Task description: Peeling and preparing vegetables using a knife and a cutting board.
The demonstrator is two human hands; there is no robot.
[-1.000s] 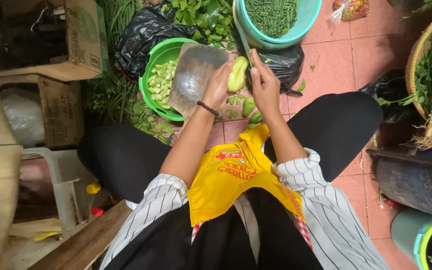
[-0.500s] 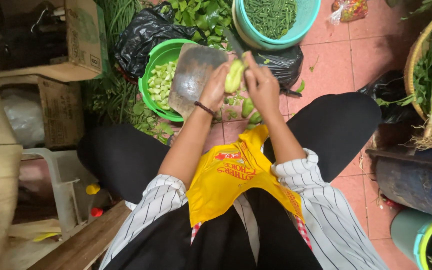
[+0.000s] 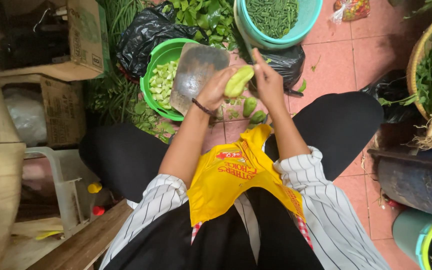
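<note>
While the pale green vegetable lies tilted, its long axis running up to the right, both hands pinch it: the left hand closes around its lower end and also grips a broad cleaver, the right hand holds its upper end. Beyond sits the green bowl of cut pieces.

Teal basket of green beans, cardboard boxes, black bags, blue drum
</note>
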